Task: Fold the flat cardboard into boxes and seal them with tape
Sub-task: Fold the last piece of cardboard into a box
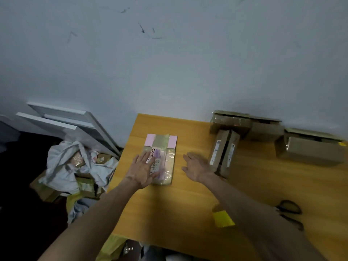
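flattened pink cardboard [165,147], patched with tape, lies near the left edge of the wooden table [188,204]. left hand [144,169]: fingers straight, palm pressed flat on the near half of the cardboard. right hand [195,166]: fingers spread and relaxed, holding nothing, just right of the cardboard and apart from it; contact with the table cannot be told. taped brown boxes [310,149] stand along the wall at the far right. black scissors [291,213] and a yellow object [223,218] lie beside the right forearm. a heap of bags [75,166] sits on the floor to the left.
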